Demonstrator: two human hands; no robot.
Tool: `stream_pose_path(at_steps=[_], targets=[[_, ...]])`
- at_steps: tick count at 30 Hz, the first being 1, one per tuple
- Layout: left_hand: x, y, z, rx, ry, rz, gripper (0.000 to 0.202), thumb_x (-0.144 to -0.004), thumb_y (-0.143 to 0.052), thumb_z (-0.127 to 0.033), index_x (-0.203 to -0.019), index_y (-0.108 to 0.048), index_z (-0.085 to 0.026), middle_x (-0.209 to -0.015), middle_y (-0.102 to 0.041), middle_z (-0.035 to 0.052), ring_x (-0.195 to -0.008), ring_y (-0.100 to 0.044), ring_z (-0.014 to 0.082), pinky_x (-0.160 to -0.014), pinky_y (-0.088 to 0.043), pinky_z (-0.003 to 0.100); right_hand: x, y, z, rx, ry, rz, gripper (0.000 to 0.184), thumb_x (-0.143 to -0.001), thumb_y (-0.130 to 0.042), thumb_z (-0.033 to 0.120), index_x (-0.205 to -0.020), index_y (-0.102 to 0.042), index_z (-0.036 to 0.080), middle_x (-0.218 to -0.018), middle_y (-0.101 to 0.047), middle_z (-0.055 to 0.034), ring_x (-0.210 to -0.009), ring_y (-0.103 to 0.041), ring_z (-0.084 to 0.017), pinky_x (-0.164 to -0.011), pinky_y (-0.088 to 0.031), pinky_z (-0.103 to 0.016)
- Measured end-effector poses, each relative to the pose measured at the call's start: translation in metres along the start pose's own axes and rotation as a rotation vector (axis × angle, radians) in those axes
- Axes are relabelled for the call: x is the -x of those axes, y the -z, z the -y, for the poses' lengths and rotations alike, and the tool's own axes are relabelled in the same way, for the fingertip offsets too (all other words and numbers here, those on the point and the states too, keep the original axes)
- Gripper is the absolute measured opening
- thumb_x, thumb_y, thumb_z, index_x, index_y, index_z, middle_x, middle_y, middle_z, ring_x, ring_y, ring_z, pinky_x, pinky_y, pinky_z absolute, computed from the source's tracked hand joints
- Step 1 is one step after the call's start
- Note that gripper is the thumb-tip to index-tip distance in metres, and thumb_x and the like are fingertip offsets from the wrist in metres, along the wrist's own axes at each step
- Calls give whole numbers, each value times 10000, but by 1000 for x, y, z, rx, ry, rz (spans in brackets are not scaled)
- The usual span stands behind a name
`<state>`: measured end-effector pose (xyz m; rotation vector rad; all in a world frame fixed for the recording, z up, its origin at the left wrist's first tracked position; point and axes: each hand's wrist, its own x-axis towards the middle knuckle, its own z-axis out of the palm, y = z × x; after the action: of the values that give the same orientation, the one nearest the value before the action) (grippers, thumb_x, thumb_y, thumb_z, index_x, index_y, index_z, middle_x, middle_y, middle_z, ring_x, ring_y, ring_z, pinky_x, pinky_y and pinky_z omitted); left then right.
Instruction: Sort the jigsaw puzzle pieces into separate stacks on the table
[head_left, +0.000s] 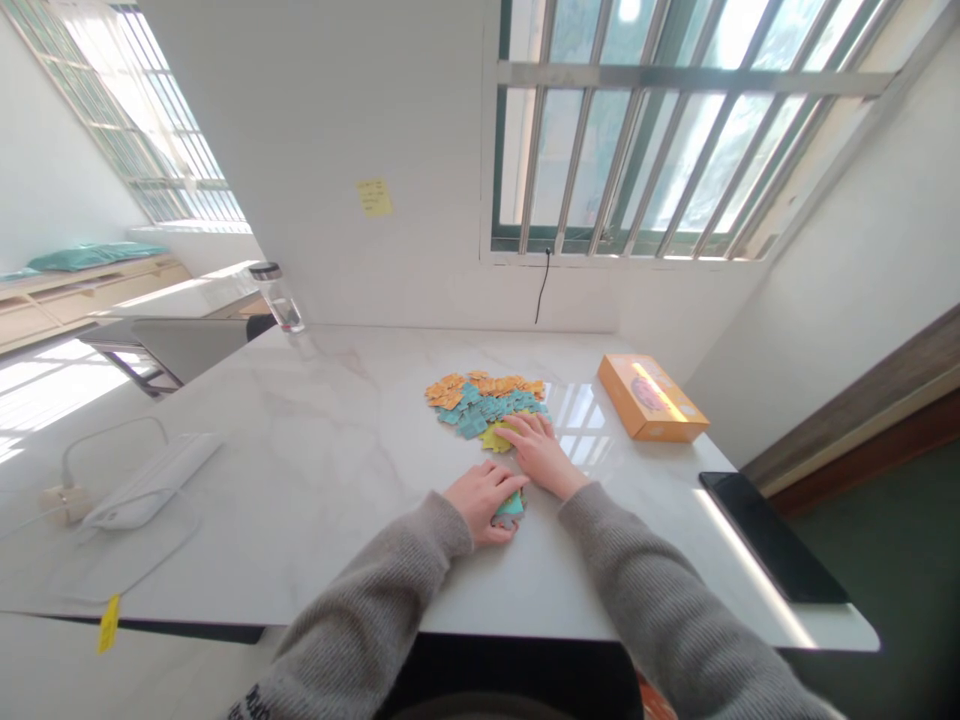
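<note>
A heap of small jigsaw pieces (486, 400), orange, teal and yellow, lies in the middle of a white marble table (315, 440). My left hand (484, 500) is curled near the front of the heap, its fingers closed round a few teal pieces (511, 506). My right hand (541, 455) lies on the near right edge of the heap, fingers stretched forward and resting on a yellow piece (495, 437). Both arms wear grey knitted sleeves.
An orange box (651, 398) lies right of the heap. A dark flat slab (772, 535) sits at the table's right edge. A white power strip (150, 482) with its cable lies at the left. A clear bottle (279, 297) stands at the far left corner, below a yellow note (374, 197) on the wall.
</note>
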<state>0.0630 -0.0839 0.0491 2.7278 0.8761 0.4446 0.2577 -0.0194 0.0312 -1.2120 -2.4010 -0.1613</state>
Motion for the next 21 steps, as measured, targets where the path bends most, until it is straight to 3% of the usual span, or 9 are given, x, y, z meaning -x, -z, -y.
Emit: stream_pose_path(at_steps=[4,8,12,15,17,21], targets=[[6,5,2,29,36,-120,842,-706,-736,-521,-1438,-433,-235,-1361,-513,153,-1210,-484,362,-1021,-422,517,-6,3,1,-58,24,-18,336,-924,-530,115,-1195,-659,265,-1263,-652,-66,-1251,-477,-244,-1141,-245,-479],[11,17,9,75,72,-411,575,-870,-574,-363,-1412,-445,-220,-1349,-517,139,-1244,-477,308,-1065,-388,475,-10,16,5,-160,59,-89,192,-980,-512,226,-1085,-672,247,-1103,-695,-66,-1152,-536,-228,-1113,-295,-451],[10,22,16,130,206,-703,506,-887,-525,-272,-1377,-443,-178,-1200,-565,133,-1094,-544,259,-972,-456,430,-6,35,17,-366,-120,-225,212,-1006,-451,314,-947,-625,209,-933,-674,-77,-944,-583,-228,-902,-455,-399],[9,19,17,236,224,-708,649,-893,-536,-309,-1485,-294,-198,-1224,-543,138,-1031,-564,238,-874,-499,394,2,47,30,-637,-254,-189,247,-998,-439,400,-910,-566,208,-787,-621,-28,-730,-572,-180,-697,-491,-318],[9,15,16,262,169,-640,778,-884,-569,-350,-1543,-179,-215,-1295,-508,152,-1099,-546,261,-906,-495,416,8,50,39,-763,-286,-135,260,-993,-438,431,-908,-545,210,-733,-592,3,-660,-550,-156,-639,-486,-289],[8,5,16,188,118,-500,962,-845,-644,-443,-1577,-72,-197,-1383,-460,181,-1248,-467,332,-1067,-399,520,17,50,52,-810,-297,-134,233,-982,-454,409,-1033,-562,209,-879,-657,-34,-785,-616,-174,-739,-525,-316]])
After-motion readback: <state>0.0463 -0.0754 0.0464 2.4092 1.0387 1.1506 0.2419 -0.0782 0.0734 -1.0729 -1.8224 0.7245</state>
